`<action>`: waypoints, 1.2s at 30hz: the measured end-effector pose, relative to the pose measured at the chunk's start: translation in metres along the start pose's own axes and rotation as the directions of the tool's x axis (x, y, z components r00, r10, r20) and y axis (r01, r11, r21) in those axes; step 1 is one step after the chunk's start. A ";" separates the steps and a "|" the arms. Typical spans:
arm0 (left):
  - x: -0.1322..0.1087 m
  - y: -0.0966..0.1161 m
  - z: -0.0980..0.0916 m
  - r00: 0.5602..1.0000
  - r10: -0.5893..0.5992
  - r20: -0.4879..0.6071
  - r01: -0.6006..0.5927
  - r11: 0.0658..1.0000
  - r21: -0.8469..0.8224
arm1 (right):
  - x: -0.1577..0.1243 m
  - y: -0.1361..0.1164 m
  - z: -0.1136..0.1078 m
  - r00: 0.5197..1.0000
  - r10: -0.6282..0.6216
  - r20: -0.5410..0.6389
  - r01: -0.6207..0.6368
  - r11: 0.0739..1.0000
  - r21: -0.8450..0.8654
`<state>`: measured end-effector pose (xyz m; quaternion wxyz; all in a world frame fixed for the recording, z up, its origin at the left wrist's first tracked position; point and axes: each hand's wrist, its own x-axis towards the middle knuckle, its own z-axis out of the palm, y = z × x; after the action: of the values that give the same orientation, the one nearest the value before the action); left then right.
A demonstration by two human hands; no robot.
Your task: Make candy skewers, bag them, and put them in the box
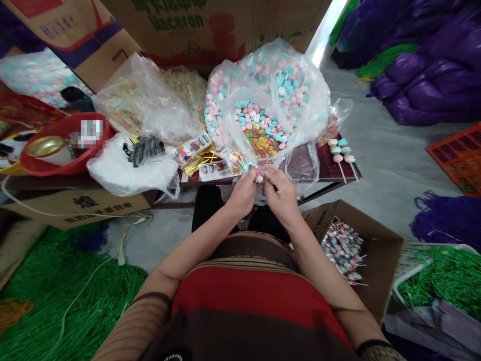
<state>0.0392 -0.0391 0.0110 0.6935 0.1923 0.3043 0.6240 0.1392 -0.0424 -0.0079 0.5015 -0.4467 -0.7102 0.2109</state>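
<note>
The held candy [258, 175] is pastel, its clear wrapper [236, 157] brightly printed

The person wears a dark brown top [240, 333] with 1 broad red panel [255, 291], fine stripes below it, and white beads [174, 357]. The left sleeve [137, 321] is sheer, brown-striped and dark-edged; the right sleeve [378, 348] is patterned. Trousers [205, 203] look black.

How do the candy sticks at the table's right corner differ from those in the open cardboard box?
The corner candies look bare; the boxed candies look wrapped and shiny. The corner candies are just two, lying side by side; the boxed candies form a jumbled heap. Both show pale sticks.
</note>
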 end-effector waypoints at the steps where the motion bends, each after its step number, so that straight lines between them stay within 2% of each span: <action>1: 0.000 0.000 0.000 1.000 0.001 0.003 -0.001 1.000 0.004 | 0.000 0.001 -0.001 1.000 0.021 0.003 -0.021 1.000 0.016; 8: -0.002 0.003 0.008 0.998 -0.026 -0.055 0.025 1.000 -0.012 | -0.001 0.003 0.004 0.974 0.202 -0.107 -0.183 0.970 0.160; 10: -0.003 0.002 0.008 0.996 -0.029 -0.080 0.028 0.999 -0.016 | -0.001 0.001 0.006 0.965 0.225 -0.135 -0.205 0.968 0.146; 15: -0.005 -0.001 0.007 0.999 -0.010 -0.034 0.010 1.000 0.007 | -0.001 -0.003 0.003 0.979 0.080 -0.189 -0.085 0.996 -0.014; 18: -0.004 0.002 0.006 0.997 -0.069 -0.037 0.068 0.997 -0.037 | -0.001 -0.004 0.000 0.991 0.009 -0.131 -0.015 0.999 -0.045; 21: -0.002 0.006 0.004 0.990 -0.138 -0.035 0.136 0.989 -0.054 | -0.003 -0.003 -0.001 0.999 0.009 -0.047 -0.011 0.999 -0.032; 24: 0.000 0.004 -0.001 0.995 -0.101 -0.004 0.101 0.994 -0.041 | -0.007 0.000 0.000 0.999 0.051 -0.012 -0.051 0.998 -0.024; 27: -0.002 0.000 -0.005 0.996 -0.074 0.051 0.074 0.997 -0.004 | -0.009 0.004 0.004 0.993 0.114 -0.043 -0.113 0.993 0.026; 29: -0.004 0.002 -0.005 0.992 -0.097 0.079 0.096 0.995 0.021 | -0.010 0.006 0.005 0.982 0.172 -0.074 -0.165 0.982 0.093; 33: -0.006 0.022 0.003 0.990 -0.129 0.052 0.129 0.992 -0.001 | -0.009 0.012 0.003 0.950 0.299 -0.093 -0.265 0.926 0.269; 36: -0.003 0.042 0.009 0.997 -0.076 0.005 0.076 0.997 -0.033 | -0.009 0.013 0.003 0.933 0.356 -0.048 -0.313 0.873 0.374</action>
<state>0.0138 -0.0353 0.0455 0.7204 0.1703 0.2998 0.6018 0.1431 -0.0423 -0.0236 0.5708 -0.4748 -0.5411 0.3949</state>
